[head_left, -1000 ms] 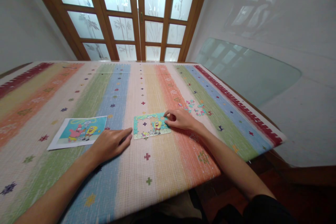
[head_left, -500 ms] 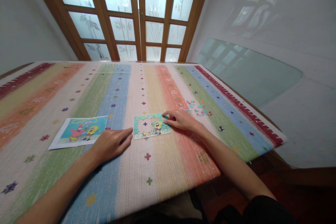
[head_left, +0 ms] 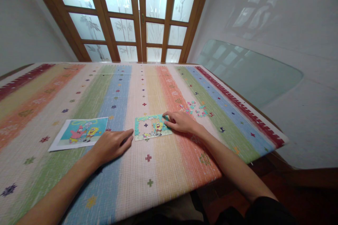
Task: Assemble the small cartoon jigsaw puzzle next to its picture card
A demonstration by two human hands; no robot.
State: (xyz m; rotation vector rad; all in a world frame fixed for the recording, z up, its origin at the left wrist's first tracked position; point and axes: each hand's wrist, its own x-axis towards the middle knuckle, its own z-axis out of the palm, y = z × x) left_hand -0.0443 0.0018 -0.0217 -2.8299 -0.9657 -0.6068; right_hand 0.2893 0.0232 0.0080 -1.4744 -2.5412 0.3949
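I'm at home, in a dining room: my table (head_left: 163, 168) wears a striped cloth, wooden doors (head_left: 137, 17) with frosted, leaf-etched panes stand behind it, and a glass tabletop (head_left: 248, 74) leans on the white wall.

The right hand (head_left: 182, 122) hides the jigsaw puzzle (head_left: 151, 127)'s right edge.

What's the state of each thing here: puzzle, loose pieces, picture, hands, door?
Rectangular cartoon jigsaw puzzle: partly assembled, gap in its left half, flat on the cloth.
Loose teal and pink puzzle pieces: scattered, unjoined, right of the puzzle.
Printed cartoon reference picture: flat, face up.
Left hand: open, palm down on the cloth.
Right hand: fingertips on the puzzle's right edge.
Striped woven tablecloth: spread flat.
Wooden frosted-glass door: closed.
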